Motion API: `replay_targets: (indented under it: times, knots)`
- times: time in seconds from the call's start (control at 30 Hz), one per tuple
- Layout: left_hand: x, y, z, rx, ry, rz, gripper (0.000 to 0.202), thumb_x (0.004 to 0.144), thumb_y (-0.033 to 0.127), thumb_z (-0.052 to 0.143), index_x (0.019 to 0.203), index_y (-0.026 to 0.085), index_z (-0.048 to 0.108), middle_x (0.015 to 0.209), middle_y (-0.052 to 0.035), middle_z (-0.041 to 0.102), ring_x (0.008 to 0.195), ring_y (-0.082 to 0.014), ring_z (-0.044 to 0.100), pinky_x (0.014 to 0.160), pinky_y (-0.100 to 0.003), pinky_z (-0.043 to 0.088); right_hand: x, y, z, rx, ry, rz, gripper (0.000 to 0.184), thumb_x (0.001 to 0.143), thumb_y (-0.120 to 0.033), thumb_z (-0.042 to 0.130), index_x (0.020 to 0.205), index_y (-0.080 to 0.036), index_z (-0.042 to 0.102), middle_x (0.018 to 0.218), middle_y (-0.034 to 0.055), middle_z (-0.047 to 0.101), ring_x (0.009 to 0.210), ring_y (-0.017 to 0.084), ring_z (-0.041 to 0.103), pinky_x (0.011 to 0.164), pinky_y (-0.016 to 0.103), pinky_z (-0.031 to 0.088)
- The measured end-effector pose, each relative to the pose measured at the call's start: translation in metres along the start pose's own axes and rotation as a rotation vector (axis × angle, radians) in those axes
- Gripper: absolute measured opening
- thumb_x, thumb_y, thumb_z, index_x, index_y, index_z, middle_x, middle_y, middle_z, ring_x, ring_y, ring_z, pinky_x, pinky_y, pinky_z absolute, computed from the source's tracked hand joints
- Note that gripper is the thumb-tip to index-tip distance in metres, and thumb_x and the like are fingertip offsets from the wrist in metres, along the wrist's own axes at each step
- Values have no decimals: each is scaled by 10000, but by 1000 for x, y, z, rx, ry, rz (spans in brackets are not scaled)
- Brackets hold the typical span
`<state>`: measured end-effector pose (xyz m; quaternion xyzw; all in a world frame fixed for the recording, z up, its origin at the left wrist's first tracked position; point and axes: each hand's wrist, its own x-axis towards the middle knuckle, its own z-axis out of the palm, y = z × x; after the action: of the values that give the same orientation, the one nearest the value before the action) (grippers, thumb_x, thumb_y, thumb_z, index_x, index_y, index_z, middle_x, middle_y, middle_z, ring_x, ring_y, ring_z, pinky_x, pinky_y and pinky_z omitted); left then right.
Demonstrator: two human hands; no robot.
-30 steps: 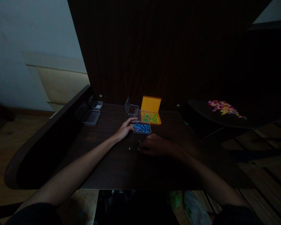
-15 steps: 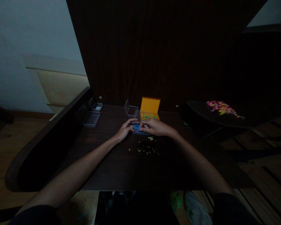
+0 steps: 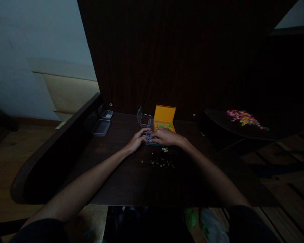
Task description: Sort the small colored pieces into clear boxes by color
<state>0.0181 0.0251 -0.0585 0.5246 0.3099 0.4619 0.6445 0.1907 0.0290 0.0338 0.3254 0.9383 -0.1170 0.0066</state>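
Observation:
A small clear plastic box (image 3: 155,144) with blue pieces (image 3: 148,136) in it sits on the dark table in front of me. My left hand (image 3: 138,139) grips its left side, thumb near the front and fingers along the back. My right hand (image 3: 165,136) reaches over the box from the right. Its fingers are bent and pressed together among the blue pieces; whatever they pinch is hidden. Just behind stands an open yellow box (image 3: 165,114) with green pieces (image 3: 167,127), partly covered by my right hand.
Small pale pieces (image 3: 162,163) lie scattered nearer me, with one yellow piece (image 3: 142,161) to their left. Behind are an open clear box with dark red pieces (image 3: 145,120) and, leftward, a clear box (image 3: 101,128). Colourful pieces (image 3: 244,118) lie on a side surface at right.
My right hand has shifted slightly left over the clear box, covering more of the blue pieces. My left hand stays on the box. The whole view has shifted a little.

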Motion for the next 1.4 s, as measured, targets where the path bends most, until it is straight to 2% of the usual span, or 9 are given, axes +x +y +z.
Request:
replay_targets:
  times: [0.2,0.37,0.6,0.77,0.87,1.0,1.13,1.23,1.4]
  knots:
    - [0,1,0,1,-5,9,557,574,139,508,1123,204,575,1096,-38,629,984,-196,562,893,-342,419,-3,-1,-4,11,19,-1,259,888,-267,490,938,-156,719,726,44,661,621,124,503,578,229,279]
    - [-1,2,1,-22,-7,-3,560,576,122,503,1126,199,573,1127,-51,628,978,-195,568,882,-346,437,-11,-3,-7,54,20,15,275,794,-151,530,984,-192,725,633,-12,595,544,94,441,559,214,276]
    - [-1,1,0,-16,-6,-4,554,578,122,509,1123,202,571,1160,-55,621,978,-194,572,887,-347,434,-14,-6,-2,137,5,-17,324,753,-124,529,1006,-190,722,579,-40,527,500,79,375,553,214,279]
    - [-2,4,2,-16,-4,-9,549,574,120,503,1112,207,566,1148,-43,628,977,-187,565,873,-334,430,-33,5,4,264,236,103,248,735,-129,525,899,-161,708,515,-68,432,477,74,337,525,210,270]
    - [-4,6,3,-21,6,-13,523,565,105,512,1075,207,563,1133,-38,625,965,-178,561,827,-301,441,-53,16,13,374,424,185,176,759,-259,585,870,-144,659,511,-76,406,462,76,336,492,207,278]
    - [-5,7,3,-18,39,19,447,550,77,533,977,207,547,1087,-15,619,889,-141,565,752,-248,442,-76,25,37,446,631,257,327,728,-367,650,972,-153,604,608,-54,469,487,85,376,488,217,317]
    - [-7,11,4,-6,43,26,374,558,78,546,914,191,547,1127,-22,612,858,-135,570,732,-247,443,-84,28,66,427,855,388,213,775,-368,556,801,-163,607,533,-42,438,483,101,386,494,235,336]
    - [-9,15,5,43,52,35,307,569,101,577,869,166,588,1170,-56,603,934,-174,573,765,-273,450,-82,30,79,453,885,405,204,770,-348,521,777,-166,612,525,-38,438,470,103,388,481,236,331]
    - [-15,21,5,91,68,76,217,582,155,667,797,156,638,1210,-81,592,1091,-250,545,876,-338,438,-78,33,80,381,834,391,205,789,-311,487,703,-175,615,543,-12,507,499,117,434,517,242,354]
